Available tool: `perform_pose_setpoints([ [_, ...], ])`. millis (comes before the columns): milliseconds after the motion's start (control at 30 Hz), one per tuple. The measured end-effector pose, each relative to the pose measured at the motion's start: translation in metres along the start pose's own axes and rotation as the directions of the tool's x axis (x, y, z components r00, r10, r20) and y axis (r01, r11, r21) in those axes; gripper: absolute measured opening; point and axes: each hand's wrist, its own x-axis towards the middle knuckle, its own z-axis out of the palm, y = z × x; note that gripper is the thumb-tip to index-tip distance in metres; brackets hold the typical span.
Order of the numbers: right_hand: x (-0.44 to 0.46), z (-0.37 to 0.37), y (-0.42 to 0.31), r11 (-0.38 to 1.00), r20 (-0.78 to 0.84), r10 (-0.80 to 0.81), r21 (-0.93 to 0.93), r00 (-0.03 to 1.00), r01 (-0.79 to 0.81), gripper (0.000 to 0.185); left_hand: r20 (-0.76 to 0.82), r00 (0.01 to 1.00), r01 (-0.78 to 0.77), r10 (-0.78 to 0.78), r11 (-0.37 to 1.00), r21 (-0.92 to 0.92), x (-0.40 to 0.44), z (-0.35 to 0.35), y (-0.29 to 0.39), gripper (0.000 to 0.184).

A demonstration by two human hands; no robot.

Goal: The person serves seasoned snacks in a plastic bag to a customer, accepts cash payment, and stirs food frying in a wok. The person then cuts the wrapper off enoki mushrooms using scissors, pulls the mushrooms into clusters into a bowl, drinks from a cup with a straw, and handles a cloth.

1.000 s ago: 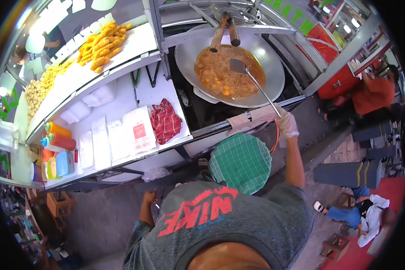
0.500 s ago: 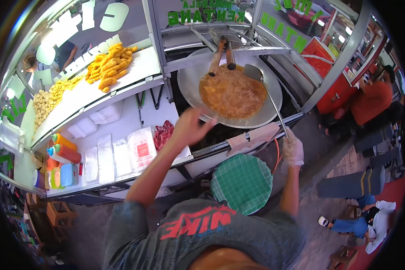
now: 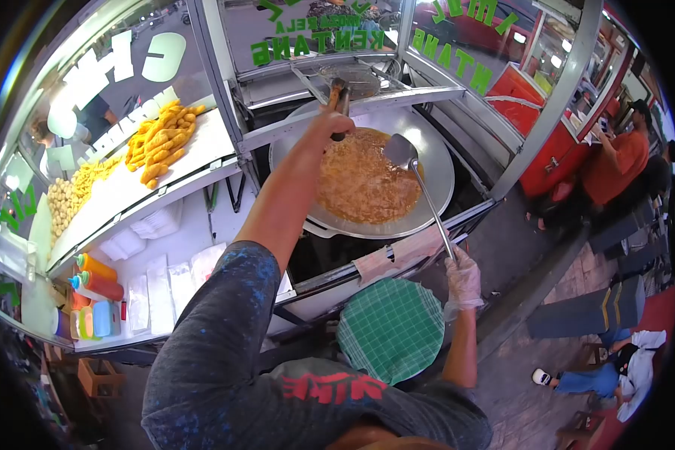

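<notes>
Your bare left hand (image 3: 337, 122) is curled at the brown wooden handles (image 3: 339, 91) above the far left side of the wide silver metal wok (image 3: 436, 169); you can't tell from here whether it grips one handle or both. The round wire-mesh strainer (image 3: 352, 79) lies just beyond the wok. Your right hand, in a clear plastic glove (image 3: 463, 282), is closed around the shaft of the long grey metal spatula (image 3: 405, 153), to the near right of the wok. Its flat blade is over the far right part of the bubbling orange-brown oil (image 3: 367, 191) inside the wok. Nearer you than the wok is the green checked cloth (image 3: 390, 331); golden fried pieces (image 3: 161, 142) are piled to the wok's left.
</notes>
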Motion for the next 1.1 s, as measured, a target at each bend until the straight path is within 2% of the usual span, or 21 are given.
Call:
perform_pose_setpoints([
  [67,0.008,-0.006,-0.001,0.984,0.039,0.013,0.175,0.999,-0.019,0.035,0.022,0.998,0.065,-0.063,0.993,-0.102,-0.025,-0.015,0.003,0.117],
  [167,0.024,-0.014,-0.026,0.942,0.063,0.028,0.333,0.998,-0.048,0.033,-0.040,0.998,-0.050,0.044,0.982,-0.182,-0.041,-0.024,-0.007,0.109],
  [200,0.031,-0.017,-0.031,0.930,0.071,0.026,0.365,0.997,-0.050,0.032,-0.088,0.995,-0.065,0.048,0.978,-0.199,-0.060,-0.027,-0.005,0.098],
  [233,0.039,-0.019,-0.035,0.916,0.077,0.021,0.398,0.997,-0.050,0.032,-0.146,0.985,-0.115,0.092,0.981,-0.157,-0.060,-0.023,-0.010,0.097],
  [267,0.047,-0.020,-0.038,0.938,0.043,-0.045,0.345,0.998,0.028,0.031,-0.202,0.969,-0.164,0.140,0.980,-0.111,-0.056,-0.017,-0.015,0.095],
  [300,0.055,-0.023,-0.043,0.938,0.066,-0.068,0.345,0.996,0.041,0.031,-0.250,0.950,-0.208,0.186,0.976,-0.063,-0.055,-0.012,-0.020,0.094],
  [333,0.062,-0.028,-0.050,0.937,0.089,-0.088,0.346,0.992,0.053,0.031,-0.203,0.967,-0.179,0.153,0.977,-0.115,-0.072,-0.022,-0.012,0.087],
  [400,0.075,-0.039,-0.081,0.949,0.099,-0.165,0.287,0.981,0.130,0.029,-0.236,0.957,-0.208,0.167,0.965,-0.158,-0.067,-0.024,-0.010,0.090],
  [500,0.112,-0.037,-0.106,0.962,0.157,-0.190,0.226,0.969,0.152,0.025,-0.330,0.926,-0.254,0.182,0.949,-0.188,-0.062,-0.025,-0.008,0.093],
  [633,0.191,-0.013,-0.127,0.953,0.342,-0.063,0.299,0.938,-0.045,0.012,-0.452,0.859,-0.302,0.239,0.951,-0.070,-0.071,-0.033,-0.002,0.096],
  [700,0.219,0.006,-0.152,0.721,0.424,0.011,0.624,0.905,-0.301,0.011,-0.417,0.867,-0.308,0.274,0.951,-0.015,-0.072,-0.035,-0.005,0.095],
  [800,0.248,0.033,-0.175,0.521,0.467,-0.118,0.780,0.876,-0.346,0.018,-0.359,0.890,-0.277,0.283,0.959,0.069,-0.058,-0.031,-0.016,0.094],
  [900,0.267,0.054,-0.178,0.464,0.438,-0.081,0.812,0.895,-0.355,0.025,-0.206,0.949,-0.212,0.239,0.966,0.145,-0.059,-0.038,-0.013,0.099],
  [933,0.272,0.057,-0.174,0.444,0.392,-0.128,0.844,0.911,-0.301,0.044,-0.173,0.954,-0.217,0.246,0.961,0.170,-0.055,-0.043,-0.009,0.100],
  [1067,0.255,0.045,-0.185,0.574,0.234,-0.083,0.806,0.969,-0.145,0.076,-0.131,0.973,-0.158,0.189,0.964,0.214,-0.041,-0.058,-0.004,0.105],
  [1100,0.250,0.040,-0.184,0.582,0.206,-0.055,0.802,0.977,-0.137,0.074,-0.119,0.981,-0.125,0.152,0.970,0.207,-0.032,-0.057,-0.006,0.107],
])
